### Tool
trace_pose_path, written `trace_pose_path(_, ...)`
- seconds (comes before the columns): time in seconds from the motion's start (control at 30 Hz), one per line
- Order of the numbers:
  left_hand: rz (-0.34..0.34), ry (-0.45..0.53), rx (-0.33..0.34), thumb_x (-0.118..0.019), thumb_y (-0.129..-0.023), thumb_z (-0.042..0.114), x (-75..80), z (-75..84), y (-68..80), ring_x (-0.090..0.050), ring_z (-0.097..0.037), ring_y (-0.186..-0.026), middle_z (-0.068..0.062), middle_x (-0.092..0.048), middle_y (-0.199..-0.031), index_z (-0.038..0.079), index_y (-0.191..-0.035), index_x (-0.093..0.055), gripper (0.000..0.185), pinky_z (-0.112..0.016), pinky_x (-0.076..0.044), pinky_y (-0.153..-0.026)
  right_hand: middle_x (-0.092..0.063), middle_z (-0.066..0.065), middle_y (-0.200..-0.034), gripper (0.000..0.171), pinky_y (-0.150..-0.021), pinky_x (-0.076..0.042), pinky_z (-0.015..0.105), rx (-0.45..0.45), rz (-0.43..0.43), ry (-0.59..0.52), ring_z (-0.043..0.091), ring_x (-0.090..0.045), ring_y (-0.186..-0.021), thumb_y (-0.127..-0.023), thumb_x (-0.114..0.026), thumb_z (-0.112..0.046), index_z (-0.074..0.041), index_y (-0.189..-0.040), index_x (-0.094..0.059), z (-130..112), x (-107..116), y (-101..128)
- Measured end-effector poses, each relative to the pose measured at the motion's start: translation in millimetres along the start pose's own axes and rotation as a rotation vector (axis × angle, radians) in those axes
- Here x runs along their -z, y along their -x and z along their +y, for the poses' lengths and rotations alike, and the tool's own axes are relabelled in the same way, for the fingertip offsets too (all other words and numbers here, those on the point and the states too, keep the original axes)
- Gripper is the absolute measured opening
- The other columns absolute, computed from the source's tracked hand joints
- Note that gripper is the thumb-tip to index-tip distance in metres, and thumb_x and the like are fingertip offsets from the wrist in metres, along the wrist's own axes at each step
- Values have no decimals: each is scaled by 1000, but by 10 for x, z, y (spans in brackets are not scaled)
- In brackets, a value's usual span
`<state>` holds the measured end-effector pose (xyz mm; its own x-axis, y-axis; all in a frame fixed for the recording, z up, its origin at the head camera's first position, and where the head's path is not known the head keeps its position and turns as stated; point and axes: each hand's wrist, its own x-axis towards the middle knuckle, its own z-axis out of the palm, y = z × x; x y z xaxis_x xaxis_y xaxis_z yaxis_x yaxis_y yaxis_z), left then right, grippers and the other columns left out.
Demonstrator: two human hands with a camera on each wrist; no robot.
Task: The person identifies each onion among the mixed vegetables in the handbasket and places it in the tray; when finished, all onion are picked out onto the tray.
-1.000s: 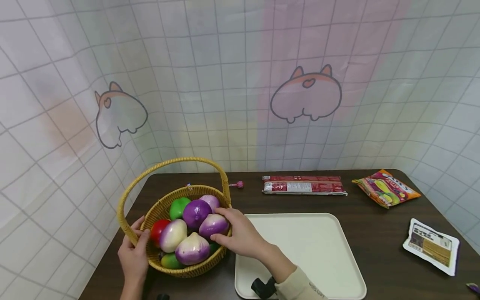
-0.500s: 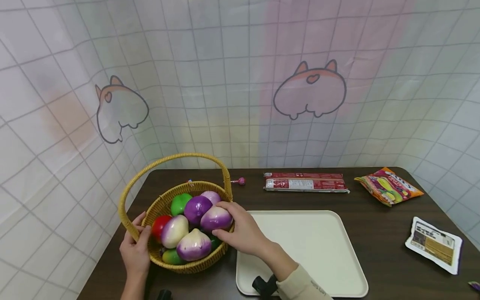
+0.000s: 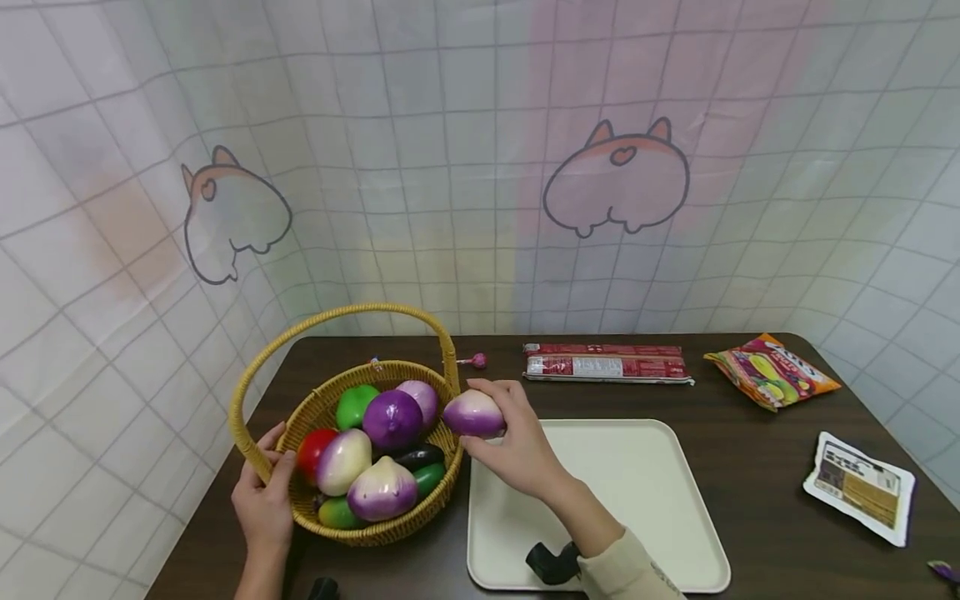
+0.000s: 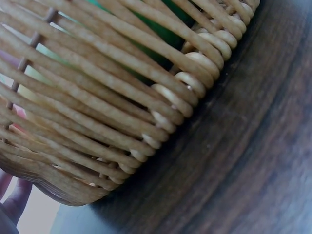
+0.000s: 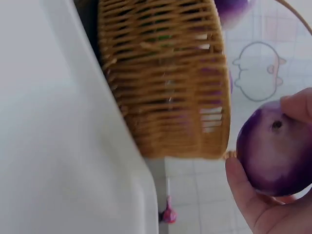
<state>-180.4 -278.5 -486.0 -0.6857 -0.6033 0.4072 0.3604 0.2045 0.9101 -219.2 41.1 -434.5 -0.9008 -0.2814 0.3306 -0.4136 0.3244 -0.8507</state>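
Note:
My right hand [image 3: 525, 450] holds a purple-and-white onion [image 3: 474, 414] between thumb and fingers, just off the right rim of the wicker basket [image 3: 393, 530]. Its dark-spotted end shows on the onion [image 5: 275, 151] in the right wrist view. With thumb and fingers, my left hand [image 3: 262, 504] grips the basket's left side at the foot of its handle. Inside lie more onions [image 3: 382, 490], a dark purple round vegetable [image 3: 392, 420], a green pepper [image 3: 356, 406], a red tomato [image 3: 311, 454], a small eggplant [image 3: 420, 456] and green vegetables partly hidden.
A white tray [image 3: 630, 500] lies right of the basket. Behind it are red long packets [image 3: 607, 363] and a lollipop [image 3: 477, 360]. An orange snack bag [image 3: 772, 372] and a white pouch [image 3: 859, 488] lie at the right. A patterned cloth stands behind the table.
My right hand has lifted the onion out of the basket and moved right over its rim, uncovering the eggplant. My left hand keeps its grip on the basket.

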Motion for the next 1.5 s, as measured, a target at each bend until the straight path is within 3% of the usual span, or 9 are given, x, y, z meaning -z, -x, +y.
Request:
trace_pose_path(0.23,-26,76,-2,-62,-90,-6,-30,-20,0,-58,-17,-111,-17,-65,-123,-17,-82,-51,17,-17,-43,-83,-50,1,-133,71,-90,-52,44,29,42,16,24,-56,-115,-74,-81,-2,-29,-134,-54,168,227,69)
trace_pose_path(0.43,-4,53,-16,-62,-90,-7,-11,-19,-6,-59,-17,-111,-20,-65,-122,-17,-82,-51,17,-17,-43,-83,-54,4,-130,70,-94,-49,47,17,66,15,26,-56,-116,-74,-81,2,-26,-132,-56,291,308,87)
trace_pose_path(0.7,-8,6,-17,-62,-91,-5,4,-22,-13,-59,-14,-111,-18,-65,-123,-16,-82,-51,18,-16,-44,-84,-54,4,-131,64,-94,-48,47,13,92,16,25,-56,-115,-75,-83,-6,-22,-131,-57,348,319,66)
trace_pose_path(1.0,1,-13,-8,-63,-91,-4,5,-11,-4,-59,-13,-110,-15,-66,-123,-16,-82,-52,18,-15,-44,-81,-56,1,-132,49,-88,-48,43,1,117,0,23,-57,-109,-88,-74,-20,-27,-134,-58,392,318,74)
trace_pose_path(1.3,-1,-29,20,-62,-92,-2,9,4,3,-60,-10,-110,-13,-66,-124,-15,-85,-52,18,-12,-46,-81,-58,11,-135,66,-92,-48,48,-83,119,99,28,-57,-116,-81,-79,-21,-9,-139,-51,540,348,97)
trace_pose_path(1.5,3,-27,14,-62,-91,-3,3,13,5,-59,-11,-110,-13,-66,-124,-16,-85,-52,18,-12,-46,-80,-57,14,-131,71,-89,-49,48,-125,96,107,30,-58,-111,-78,-80,-20,-4,-140,-49,654,356,101)
